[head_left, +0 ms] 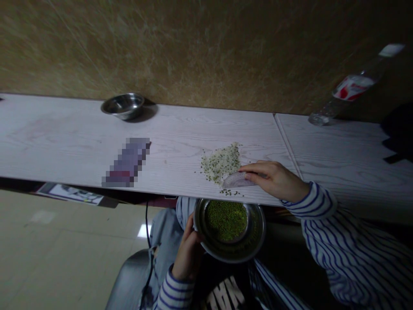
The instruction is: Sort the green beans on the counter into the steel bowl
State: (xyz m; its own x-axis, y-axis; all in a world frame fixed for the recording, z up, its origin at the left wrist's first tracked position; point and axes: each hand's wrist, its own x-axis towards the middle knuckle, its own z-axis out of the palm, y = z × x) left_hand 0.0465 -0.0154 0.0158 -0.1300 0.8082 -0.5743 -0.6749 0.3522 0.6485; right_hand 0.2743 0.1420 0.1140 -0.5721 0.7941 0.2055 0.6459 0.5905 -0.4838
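Observation:
My left hand (189,244) is closed on the left rim of a steel bowl (260,241), which it holds just below the table's front edge. Green mung beans (227,220) cover the bottom of that bowl. Between the thumb and fingers of my right hand (279,180) is a thin, curved, greyish flat piece (238,180), its lower edge at the tabletop; its exact kind is unclear. Touching or just beyond it lies a pile of white rice grains mixed with green beans (221,163). Several loose beans (229,192) lie on the near side of the flat piece, close to the edge.
A second steel bowl (124,107) stands at the back left of the pale wooden table (180,125). A pixelated flat object (127,163) lies nearer on the left. A clear bottle (351,87) stands by the wall at right, and dark items (400,133) sit at the far right.

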